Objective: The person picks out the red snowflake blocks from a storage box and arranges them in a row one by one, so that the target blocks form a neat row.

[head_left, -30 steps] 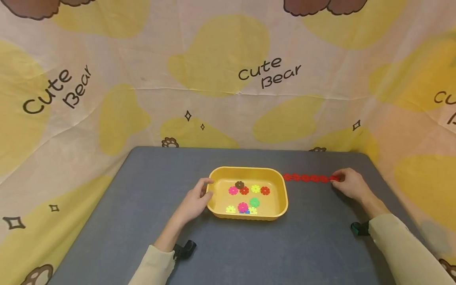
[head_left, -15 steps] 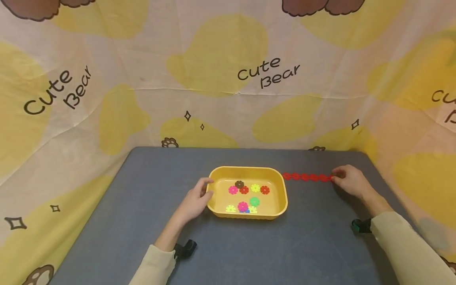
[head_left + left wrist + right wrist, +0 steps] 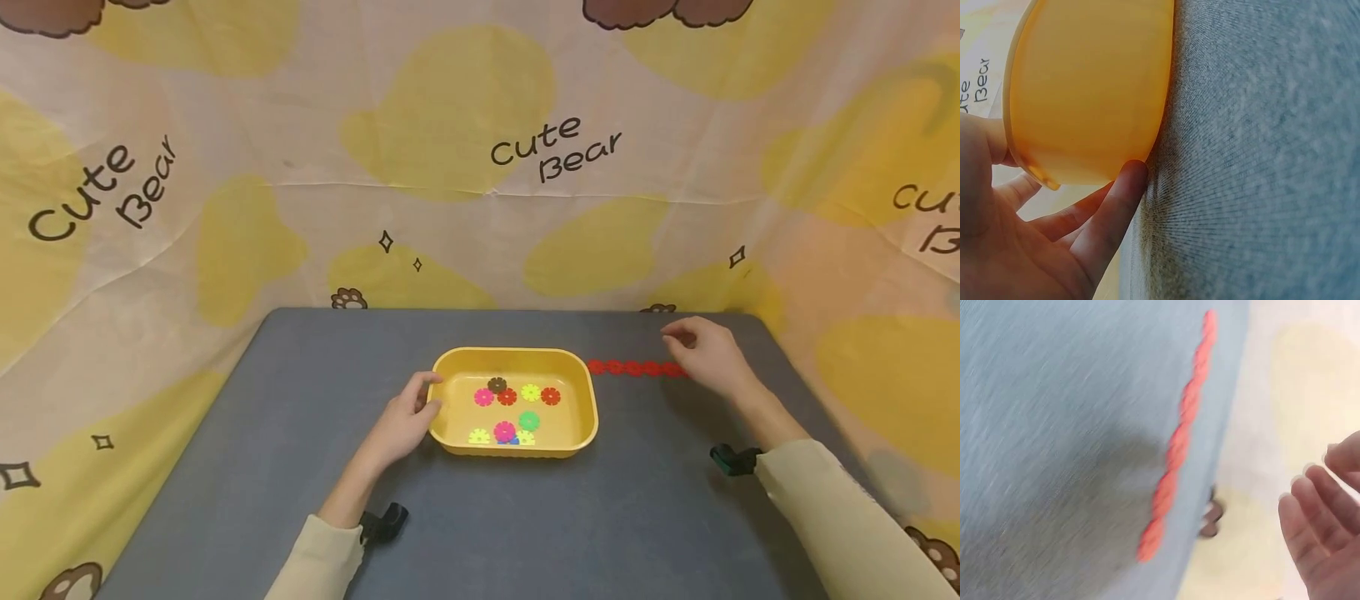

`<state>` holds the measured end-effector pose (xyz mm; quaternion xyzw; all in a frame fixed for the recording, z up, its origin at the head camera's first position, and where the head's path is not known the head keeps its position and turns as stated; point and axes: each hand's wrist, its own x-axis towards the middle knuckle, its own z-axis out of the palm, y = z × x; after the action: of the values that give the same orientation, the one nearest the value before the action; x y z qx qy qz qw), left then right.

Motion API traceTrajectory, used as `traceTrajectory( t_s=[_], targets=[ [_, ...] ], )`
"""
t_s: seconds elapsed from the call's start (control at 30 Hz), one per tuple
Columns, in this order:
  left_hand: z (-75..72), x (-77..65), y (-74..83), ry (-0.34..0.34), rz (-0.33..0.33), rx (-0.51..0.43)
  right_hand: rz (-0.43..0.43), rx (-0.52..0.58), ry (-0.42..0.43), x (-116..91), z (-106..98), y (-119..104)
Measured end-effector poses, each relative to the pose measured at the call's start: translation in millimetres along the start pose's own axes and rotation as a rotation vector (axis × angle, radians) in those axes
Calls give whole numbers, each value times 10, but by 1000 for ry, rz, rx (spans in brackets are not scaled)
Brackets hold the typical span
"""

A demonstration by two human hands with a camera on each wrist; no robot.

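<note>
head view: the left hand [image 3: 400, 423] grips the left end of a yellow tray [image 3: 562, 427], its digits set on the rim. left wrist view shows this grip closer: one digit passes over the rim while other fingertips touch the outer wall, the lowest one near the desk [image 3: 255, 458].

the right hand [image 3: 707, 354] is raised above the desk, fingers loosely bent, thumb near the fingertips, gripping nothing. right wrist view has those fingers slack and well apart from the red chain [image 3: 635, 368], which is somewhat blurred there. the chain lies on the desk, roughly straight, to the right of the tray; its left end comes right up to the tray's rim in head view, and whether they touch i cannot tell. its right end is partly covered by the right hand.

inside the tray lie small flower-shaped discs. toward the far side, a brown disc [image 3: 497, 385] sits against a pink disc [image 3: 483, 397] and a red one, with a yellow disc [image 3: 531, 392] and another red one to their right. a green disc [image 3: 529, 421] lies nearer, and along the near wall are more pink and yellow ones with a blue disc [image 3: 510, 442] partly hidden.

farther out are pale sleeves [image 3: 832, 500], a black strap device [image 3: 386, 522] at each wrist, and a printed cloth [image 3: 450, 108] behind the desk.
</note>
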<state>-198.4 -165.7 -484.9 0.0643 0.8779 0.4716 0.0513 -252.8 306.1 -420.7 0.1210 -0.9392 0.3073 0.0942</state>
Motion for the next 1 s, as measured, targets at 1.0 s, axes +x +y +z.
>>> traceTrajectory(
  t_s=[1.0],
  targets=[
    [9, -12, 17, 16, -13, 14, -215, 132, -111, 144, 893, -1216]
  ],
)
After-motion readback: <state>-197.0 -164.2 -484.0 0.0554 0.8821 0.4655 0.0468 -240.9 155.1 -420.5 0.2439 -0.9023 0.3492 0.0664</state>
